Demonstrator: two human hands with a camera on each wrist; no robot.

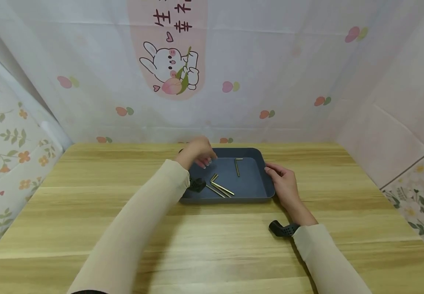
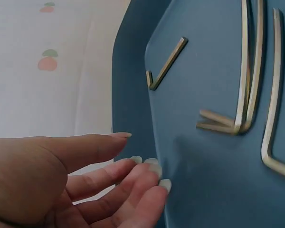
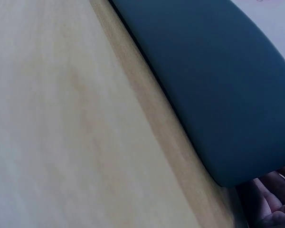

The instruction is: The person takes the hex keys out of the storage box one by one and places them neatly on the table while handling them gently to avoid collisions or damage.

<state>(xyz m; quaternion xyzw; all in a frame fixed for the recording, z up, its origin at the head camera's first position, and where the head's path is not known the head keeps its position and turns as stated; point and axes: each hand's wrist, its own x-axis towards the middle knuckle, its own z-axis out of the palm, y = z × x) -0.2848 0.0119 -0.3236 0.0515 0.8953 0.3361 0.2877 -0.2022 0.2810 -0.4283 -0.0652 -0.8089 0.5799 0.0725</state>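
A shallow blue-grey tray [image 1: 250, 190] lies on the table with several brass-coloured hex keys in it. One hex key [image 1: 237, 167] is by itself toward the back right; the other hex keys [image 1: 223, 188] lie together at the front left, partly overlapping. My left hand [image 1: 200, 152] hovers over the tray's back left part, and the left wrist view shows its fingers [image 2: 104, 206] loosely bent, thumb apart, holding nothing. At the tray's right side my right hand [image 1: 285, 181] grips the rim, thumb on top. In the right wrist view the tray's outer wall [image 3: 218, 95] hides most of that hand.
The tray stands on a wood-grain table [image 1: 212, 245], near its back edge. A white patterned curtain [image 1: 271, 69] hangs right behind the table, and flowered cloth [image 1: 10, 155] covers the left side. A black wrist camera mount [image 1: 283, 229] sits at my right wrist.
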